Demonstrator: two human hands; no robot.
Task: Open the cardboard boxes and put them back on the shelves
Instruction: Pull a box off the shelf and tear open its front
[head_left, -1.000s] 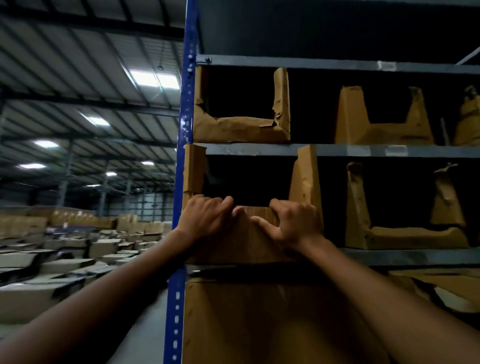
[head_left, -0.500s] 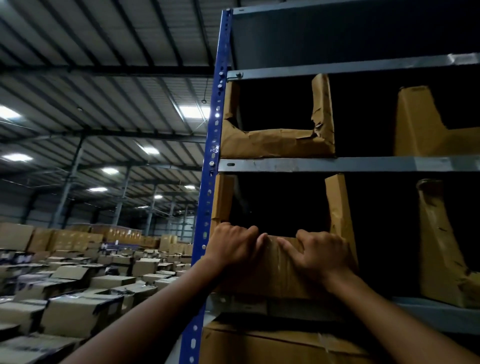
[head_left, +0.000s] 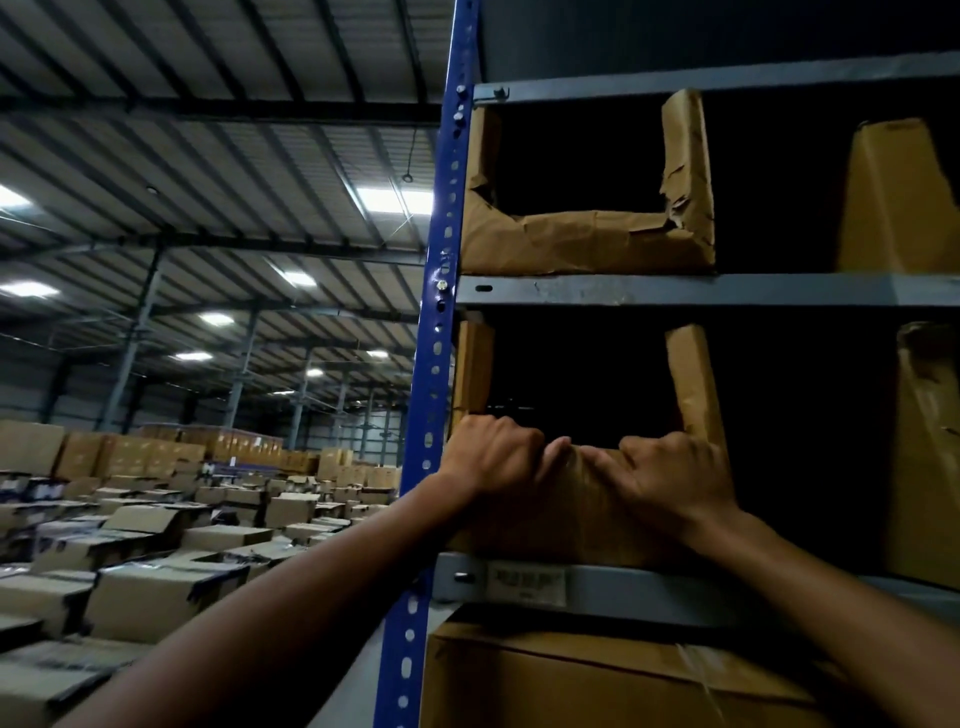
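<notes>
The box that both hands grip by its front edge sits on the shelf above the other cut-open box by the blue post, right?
Not quite. The head view shows the left hand and right hand gripping the front edge of the box on the shelf below the other cut-open box, not above it. Both boxes stand by the blue post.

A dim hall: ribbed roof (head_left: 208, 104) with bright lights (head_left: 395, 200), steel columns (head_left: 130, 353), a blue rack post (head_left: 440, 312), grey shelves (head_left: 675, 289).
</notes>
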